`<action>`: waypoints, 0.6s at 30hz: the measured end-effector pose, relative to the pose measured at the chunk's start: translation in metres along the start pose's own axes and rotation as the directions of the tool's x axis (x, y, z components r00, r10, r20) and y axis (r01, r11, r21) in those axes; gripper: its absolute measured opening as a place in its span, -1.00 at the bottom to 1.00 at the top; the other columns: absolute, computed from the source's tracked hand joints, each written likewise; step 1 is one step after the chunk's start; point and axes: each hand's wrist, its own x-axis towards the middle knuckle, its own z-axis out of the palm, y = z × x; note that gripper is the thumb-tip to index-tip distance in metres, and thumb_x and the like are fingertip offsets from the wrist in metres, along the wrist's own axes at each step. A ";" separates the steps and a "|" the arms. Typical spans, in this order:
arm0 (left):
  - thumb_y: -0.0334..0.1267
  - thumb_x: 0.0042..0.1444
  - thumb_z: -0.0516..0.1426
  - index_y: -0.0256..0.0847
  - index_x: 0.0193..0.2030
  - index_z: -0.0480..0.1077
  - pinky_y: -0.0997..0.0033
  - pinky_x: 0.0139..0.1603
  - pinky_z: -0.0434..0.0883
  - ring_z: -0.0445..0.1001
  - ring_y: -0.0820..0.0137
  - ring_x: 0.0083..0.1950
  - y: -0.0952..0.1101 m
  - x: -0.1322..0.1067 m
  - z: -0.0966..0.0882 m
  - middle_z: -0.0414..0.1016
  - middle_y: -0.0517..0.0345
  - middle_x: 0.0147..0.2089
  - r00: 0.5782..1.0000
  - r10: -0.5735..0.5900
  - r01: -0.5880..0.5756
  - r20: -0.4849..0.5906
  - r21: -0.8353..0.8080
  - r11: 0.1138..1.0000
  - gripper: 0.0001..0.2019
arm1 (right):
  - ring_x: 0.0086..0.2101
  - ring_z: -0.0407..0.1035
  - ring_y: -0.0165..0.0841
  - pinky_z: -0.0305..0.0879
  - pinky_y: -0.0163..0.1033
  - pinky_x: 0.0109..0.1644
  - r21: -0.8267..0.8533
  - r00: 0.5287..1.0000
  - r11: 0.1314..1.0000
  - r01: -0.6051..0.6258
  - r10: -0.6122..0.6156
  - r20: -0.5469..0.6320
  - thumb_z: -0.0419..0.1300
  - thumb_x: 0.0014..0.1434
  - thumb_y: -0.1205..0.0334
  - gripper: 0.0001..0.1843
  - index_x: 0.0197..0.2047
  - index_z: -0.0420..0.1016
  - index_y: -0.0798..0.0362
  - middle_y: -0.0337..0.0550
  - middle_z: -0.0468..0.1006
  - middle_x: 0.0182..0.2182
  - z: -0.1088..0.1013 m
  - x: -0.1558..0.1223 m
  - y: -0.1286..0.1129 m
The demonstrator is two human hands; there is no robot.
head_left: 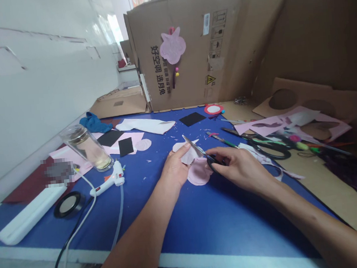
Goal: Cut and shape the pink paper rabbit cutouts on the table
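Note:
My left hand (175, 166) pinches a pale pink cut-out (187, 156) that looks like felt or paper, held above the blue table. In my right hand (236, 164) is a pair of scissors (199, 150) with black handles, its blades pointing up and left across the cut-out. The blades touch or overlap the cut-out close to my left thumb; whether they are closed on it I cannot tell. Below both hands a pink scalloped piece (199, 175) lies on the table, partly covered by the held cut-out and my fingers.
A white glue gun (110, 180) with its cord, a roll of tape (68, 204) and a glass bottle (86, 147) stand left. Larger black-handled scissors (270, 147) and pink scraps (291, 125) lie right. Behind, a cardboard panel (197, 64) carries a pink hanging ornament (172, 47).

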 end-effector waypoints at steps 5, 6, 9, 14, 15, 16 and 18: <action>-0.34 -0.05 0.46 -0.26 -0.27 0.60 0.29 -0.07 0.53 0.65 0.30 -0.26 -0.001 0.001 -0.001 0.68 0.05 -0.31 1.000 0.001 -0.001 0.010 0.003 1.000 -0.80 | -0.40 0.45 -0.31 0.28 -0.24 -0.29 -0.003 1.000 1.000 -0.006 0.006 -0.007 0.25 0.22 0.16 -0.63 0.08 0.69 -0.09 -0.24 0.62 -0.38 0.002 -0.001 0.000; -0.34 -0.04 0.46 -0.27 -0.27 0.60 0.29 -0.07 0.53 0.65 0.30 -0.26 -0.001 0.001 -0.002 0.68 0.05 -0.31 1.000 0.001 -0.001 0.012 0.004 1.000 -0.80 | -0.40 0.44 -0.31 0.27 -0.24 -0.29 -0.006 1.000 1.000 -0.008 0.008 -0.008 0.25 0.22 0.17 -0.63 0.07 0.69 -0.09 -0.25 0.62 -0.38 0.002 -0.001 -0.001; -0.32 -0.05 0.46 -0.27 -0.26 0.59 0.29 -0.09 0.53 0.64 0.30 -0.27 -0.001 0.002 -0.003 0.67 0.06 -0.31 1.000 -0.007 0.007 0.015 0.011 1.000 -0.77 | -0.41 0.44 -0.32 0.27 -0.25 -0.29 -0.013 1.000 1.000 -0.005 0.004 -0.016 0.25 0.21 0.17 -0.62 0.08 0.69 -0.09 -0.26 0.61 -0.39 0.003 -0.001 -0.001; -0.34 -0.08 0.47 -0.26 -0.27 0.58 0.33 -0.13 0.52 0.62 0.34 -0.29 -0.001 0.002 -0.003 0.66 0.09 -0.32 1.000 -0.001 0.001 -0.005 0.006 1.000 -0.76 | -0.40 0.44 -0.32 0.25 -0.25 -0.29 0.006 1.000 1.000 -0.014 0.014 -0.001 0.26 0.22 0.17 -0.63 0.08 0.68 -0.09 -0.26 0.61 -0.38 0.003 -0.001 -0.002; -0.34 -0.08 0.47 -0.26 -0.27 0.58 0.33 -0.13 0.52 0.63 0.34 -0.29 -0.001 0.002 -0.003 0.67 0.09 -0.32 1.000 0.000 0.000 -0.009 0.007 1.000 -0.75 | -0.39 0.44 -0.31 0.25 -0.26 -0.29 0.016 1.000 1.000 -0.019 0.019 0.003 0.25 0.22 0.17 -0.63 0.07 0.68 -0.09 -0.26 0.61 -0.38 0.003 -0.001 -0.002; -0.34 -0.09 0.48 -0.26 -0.27 0.58 0.32 -0.13 0.52 0.63 0.33 -0.29 -0.001 0.002 -0.003 0.67 0.09 -0.32 1.000 0.002 -0.002 -0.012 0.008 1.000 -0.75 | -0.39 0.44 -0.31 0.25 -0.26 -0.30 0.024 1.000 0.999 -0.022 0.022 0.008 0.25 0.22 0.17 -0.64 0.07 0.68 -0.09 -0.26 0.61 -0.38 0.003 -0.001 -0.002; -0.33 -0.11 0.49 -0.25 -0.27 0.57 0.31 -0.12 0.53 0.63 0.33 -0.29 -0.001 0.001 -0.002 0.67 0.10 -0.32 1.000 0.003 -0.003 -0.012 0.015 1.000 -0.73 | -0.40 0.43 -0.31 0.24 -0.26 -0.31 0.040 1.000 0.999 -0.026 0.026 0.016 0.25 0.23 0.17 -0.64 0.07 0.68 -0.08 -0.26 0.60 -0.40 0.003 -0.001 -0.002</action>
